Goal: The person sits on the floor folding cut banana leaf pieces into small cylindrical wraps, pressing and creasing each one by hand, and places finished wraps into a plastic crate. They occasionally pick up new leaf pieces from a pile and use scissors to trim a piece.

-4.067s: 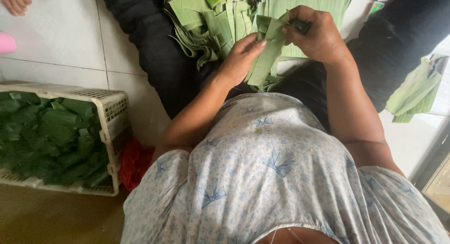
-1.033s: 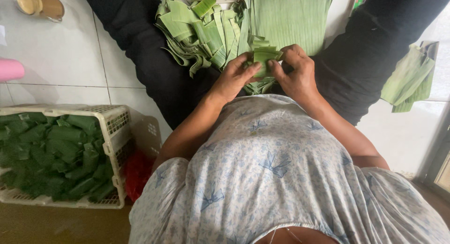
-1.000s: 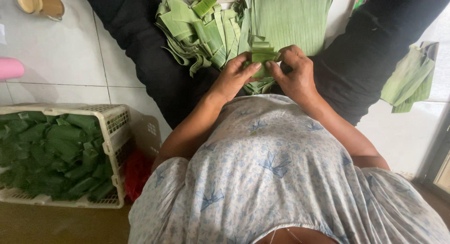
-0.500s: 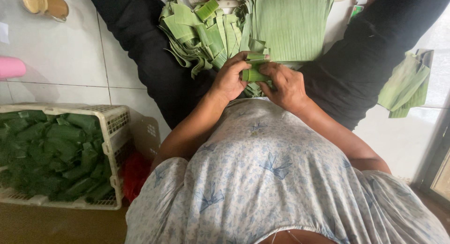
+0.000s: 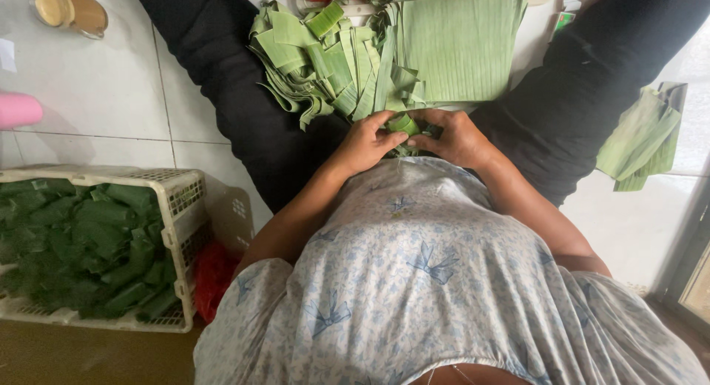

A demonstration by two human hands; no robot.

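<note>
Hands now pulled nearer the body; left hand [image 5: 364, 142] and right hand [image 5: 456, 139] both pinch a small rolled, ribbed green leaf strip [image 5: 403, 124]

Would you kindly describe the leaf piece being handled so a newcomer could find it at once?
Start at the flat stack of green leaf sheets on the floor between the black-clad legs. Just below it, the left hand and right hand meet around a small rolled leaf. Unlike the loose strips nearby, it is rolled tight.
</note>
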